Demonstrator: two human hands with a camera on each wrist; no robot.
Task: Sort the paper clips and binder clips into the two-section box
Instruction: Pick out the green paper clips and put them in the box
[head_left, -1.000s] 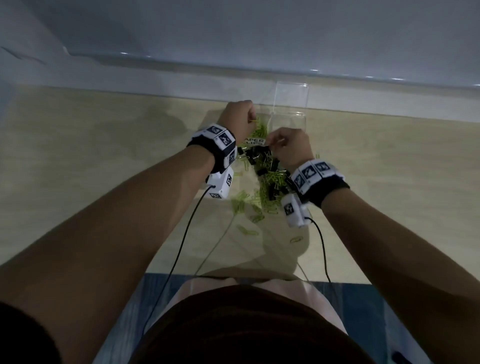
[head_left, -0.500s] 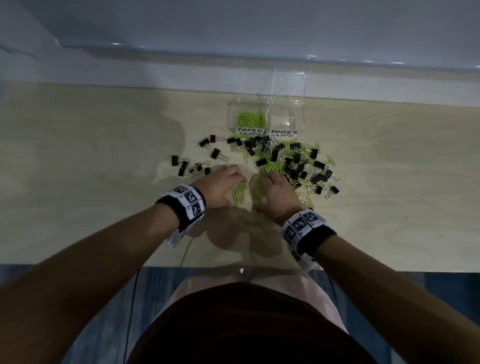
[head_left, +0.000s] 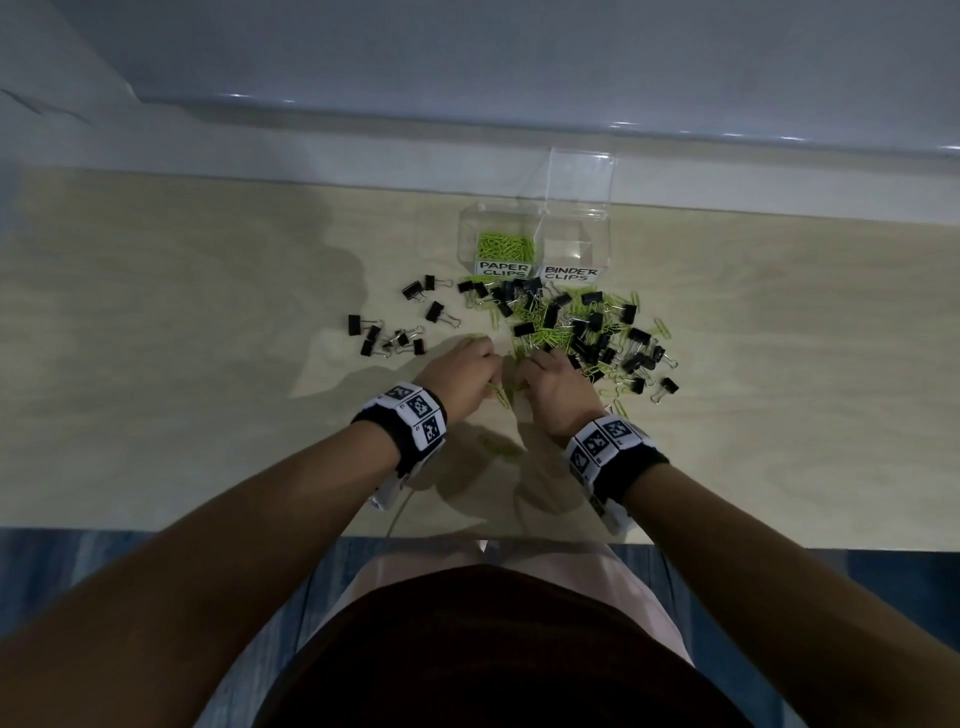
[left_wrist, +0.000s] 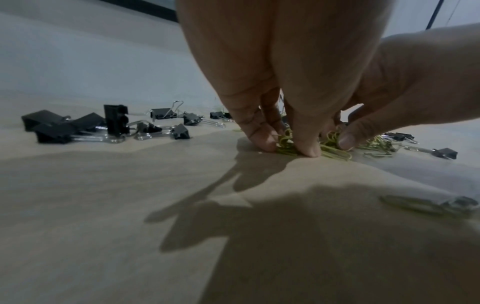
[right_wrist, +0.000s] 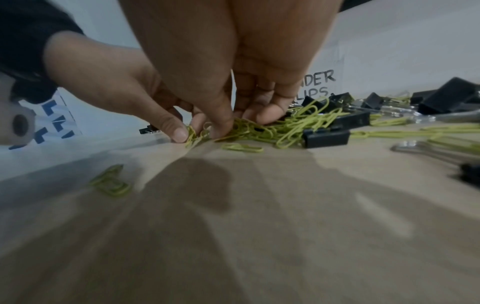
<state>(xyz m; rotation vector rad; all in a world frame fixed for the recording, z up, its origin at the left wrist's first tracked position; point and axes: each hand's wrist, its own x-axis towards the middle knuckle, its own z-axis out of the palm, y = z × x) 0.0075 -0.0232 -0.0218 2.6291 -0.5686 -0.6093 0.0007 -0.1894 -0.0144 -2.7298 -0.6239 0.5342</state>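
Observation:
A clear two-section box (head_left: 602, 228) stands at the table's far side. Its PAPER CLIPS section holds green paper clips (head_left: 506, 246); the BINDER CLIPS section (head_left: 571, 244) looks empty. In front of it lies a mixed pile of black binder clips (head_left: 587, 332) and green paper clips (head_left: 545, 332). My left hand (head_left: 488, 364) and right hand (head_left: 532, 366) sit side by side at the pile's near edge. Curled fingertips of the left hand (left_wrist: 285, 142) pinch a bunch of green paper clips (left_wrist: 284, 147) against the table. The right hand (right_wrist: 233, 123) pinches more green paper clips (right_wrist: 244, 125).
A separate group of black binder clips (head_left: 384, 338) lies left of my left hand. Loose green clips (head_left: 618, 405) are scattered by my right wrist, and one pair (right_wrist: 111, 183) lies nearer the table's front. The box lid (head_left: 582, 176) stands open against the wall.
A second ago both hands were up at the box over the paper-clip section. They came back to the pile's near edge and now close their fingers on green paper clips.

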